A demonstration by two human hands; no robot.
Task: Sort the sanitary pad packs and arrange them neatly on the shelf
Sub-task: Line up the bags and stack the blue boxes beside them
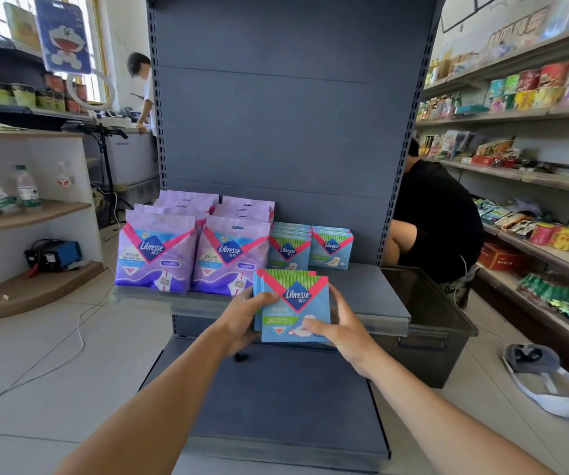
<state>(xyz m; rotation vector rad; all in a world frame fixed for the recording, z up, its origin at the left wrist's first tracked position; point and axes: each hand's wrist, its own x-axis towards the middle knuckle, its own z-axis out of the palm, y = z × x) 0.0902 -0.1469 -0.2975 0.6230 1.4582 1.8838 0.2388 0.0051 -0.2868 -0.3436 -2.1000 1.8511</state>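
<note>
Landmark: grey metal shelf board (372, 289) on the tall gondola unit.
Done: two rows of purple plastic pad bags (190, 248) at its left end; two rows of small blue-and-green pad packs (310, 250) just beside them, mid-shelf.
In hand: a small stack of blue-and-green packs (295, 308), held over the shelf's front edge.
Left hand (245, 318): fingers wrapped round the stack's left side.
Right hand (339, 329): thumb and fingers clasping its right side.
Left to do: probably seat this stack; the shelf's right end lies bare.

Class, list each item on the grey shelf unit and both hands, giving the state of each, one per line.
Purple Libresse packs: standing upright in two rows on shelf.
Blue-green Libresse packs: upright, two rows.
Held blue-green stack: gripped, above shelf edge.
Left hand: gripping stack.
Right hand: gripping stack.
</note>
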